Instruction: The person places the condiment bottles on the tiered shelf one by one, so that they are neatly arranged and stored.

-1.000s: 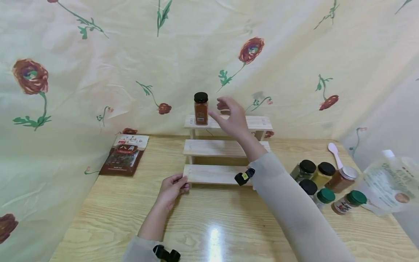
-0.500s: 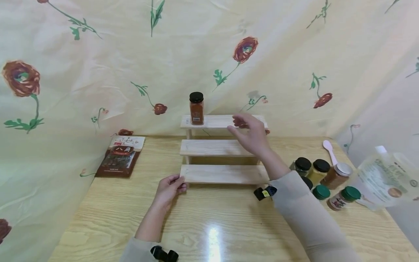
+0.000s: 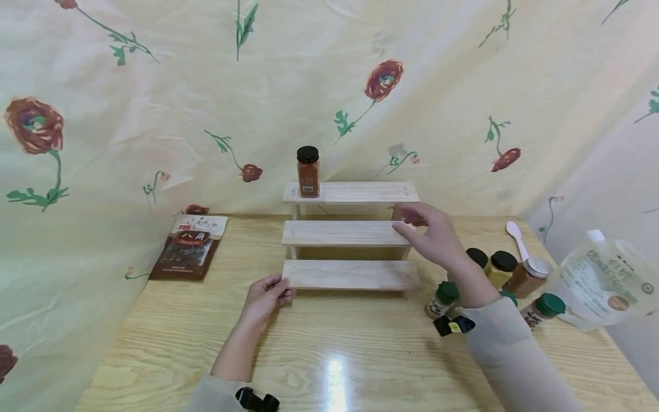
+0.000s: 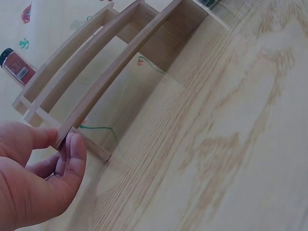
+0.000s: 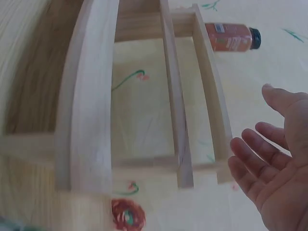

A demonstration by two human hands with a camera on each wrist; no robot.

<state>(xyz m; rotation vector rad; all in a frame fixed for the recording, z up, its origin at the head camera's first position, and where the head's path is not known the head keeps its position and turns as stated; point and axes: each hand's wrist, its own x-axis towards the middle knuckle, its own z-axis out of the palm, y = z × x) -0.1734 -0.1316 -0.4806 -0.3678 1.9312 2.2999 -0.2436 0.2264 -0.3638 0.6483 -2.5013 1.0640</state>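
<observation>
A three-tier wooden rack (image 3: 350, 274) stands on the table against the patterned cloth. On the left of its top tier, a spice jar (image 3: 308, 178) with a black lid and reddish-brown contents stands upright. My left hand (image 3: 265, 298) pinches the left end of the lowest board, thumb above and fingers curled beneath, as the left wrist view shows. At the rack's right end my right hand (image 3: 432, 236) hovers with nothing in it. In the right wrist view its relaxed fingers (image 5: 260, 149) are spread beside the upper tiers.
A brown printed packet (image 3: 187, 249) lies at the left. On the right are several spice jars, including a green-lidded jar (image 3: 443, 300) and a silver-lidded jar (image 3: 530, 277), partly behind my right forearm. Beyond them are a pale spoon (image 3: 517, 240) and a clear spouted pouch (image 3: 607, 280).
My right hand has moved away from the jar on the top tier, rightward and toward me. Another green-lidded jar has come out from behind the arm. My left hand keeps its grip.
</observation>
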